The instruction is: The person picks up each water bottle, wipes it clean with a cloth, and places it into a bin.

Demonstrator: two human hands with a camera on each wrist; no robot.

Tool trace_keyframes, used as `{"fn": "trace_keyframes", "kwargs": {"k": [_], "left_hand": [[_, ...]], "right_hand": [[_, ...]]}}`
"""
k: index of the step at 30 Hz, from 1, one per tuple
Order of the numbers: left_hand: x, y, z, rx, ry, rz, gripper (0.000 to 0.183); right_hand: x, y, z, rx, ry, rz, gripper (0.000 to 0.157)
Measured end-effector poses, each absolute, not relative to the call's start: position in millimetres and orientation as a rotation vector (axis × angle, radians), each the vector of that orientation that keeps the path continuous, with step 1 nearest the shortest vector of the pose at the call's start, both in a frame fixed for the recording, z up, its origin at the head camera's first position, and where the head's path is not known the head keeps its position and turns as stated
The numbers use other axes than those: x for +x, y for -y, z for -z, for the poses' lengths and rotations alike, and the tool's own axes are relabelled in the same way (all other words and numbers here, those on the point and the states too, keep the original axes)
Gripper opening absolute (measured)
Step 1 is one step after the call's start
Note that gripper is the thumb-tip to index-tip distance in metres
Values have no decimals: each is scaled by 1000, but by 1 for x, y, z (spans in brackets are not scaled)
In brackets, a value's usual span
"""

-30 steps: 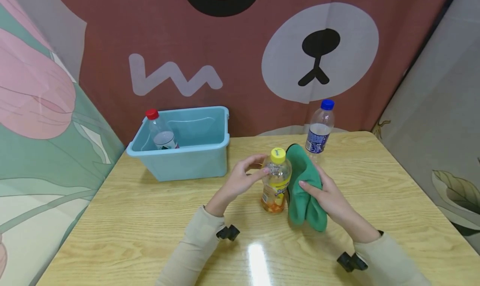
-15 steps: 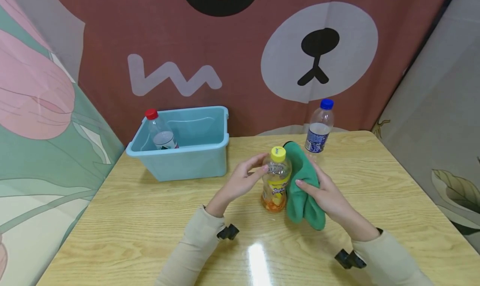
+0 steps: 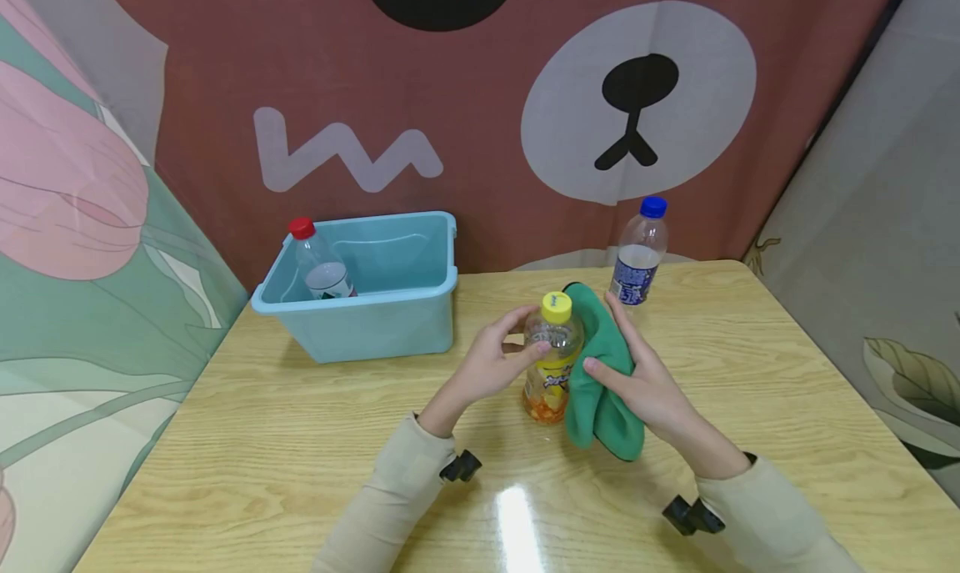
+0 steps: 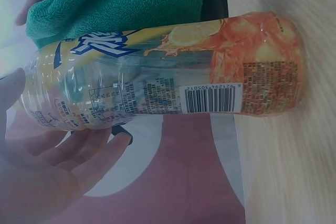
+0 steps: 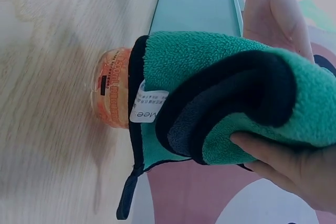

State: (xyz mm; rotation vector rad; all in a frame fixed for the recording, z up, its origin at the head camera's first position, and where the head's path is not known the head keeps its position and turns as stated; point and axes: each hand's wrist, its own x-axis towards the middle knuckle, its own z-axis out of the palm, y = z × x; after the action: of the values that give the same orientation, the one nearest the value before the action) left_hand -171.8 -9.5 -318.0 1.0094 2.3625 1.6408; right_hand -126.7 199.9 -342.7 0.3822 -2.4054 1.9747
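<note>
A clear plastic bottle (image 3: 551, 373) with a yellow cap and a yellow-orange label stands upright on the wooden table. My left hand (image 3: 498, 360) holds it near the shoulder, thumb in front and fingers behind. In the left wrist view the bottle (image 4: 157, 72) shows a barcode and small print. My right hand (image 3: 648, 381) grips a folded green towel (image 3: 600, 389) against the bottle's right side. Seen from the right wrist, the towel (image 5: 210, 56) has black edging, a white tag and a hanging loop, and it hides most of the bottle.
A light blue plastic bin (image 3: 375, 327) stands at the back left, with a red-capped bottle (image 3: 326, 268) leaning inside it. Behind the towel, a blue-capped bottle (image 3: 637, 256) stands near the table's back edge. A printed curtain (image 3: 480, 139) hangs behind the table (image 3: 300, 464).
My right hand and the towel have shifted slightly left, closer against the bottle. The label faces a little differently from one second ago. My left hand stays at the bottle's shoulder.
</note>
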Motion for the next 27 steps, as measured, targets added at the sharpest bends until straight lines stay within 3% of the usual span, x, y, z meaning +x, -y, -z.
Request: {"fn": "trace_keyframes", "kwargs": {"k": [10, 27], "left_hand": [[-172, 10, 317, 1026, -2364, -1639, 48], [-171, 10, 319, 1033, -2322, -1696, 47]], "right_hand": [[-131, -193, 345, 342, 2500, -1758, 65], [-134, -187, 363, 311, 2602, -1580, 80]]}}
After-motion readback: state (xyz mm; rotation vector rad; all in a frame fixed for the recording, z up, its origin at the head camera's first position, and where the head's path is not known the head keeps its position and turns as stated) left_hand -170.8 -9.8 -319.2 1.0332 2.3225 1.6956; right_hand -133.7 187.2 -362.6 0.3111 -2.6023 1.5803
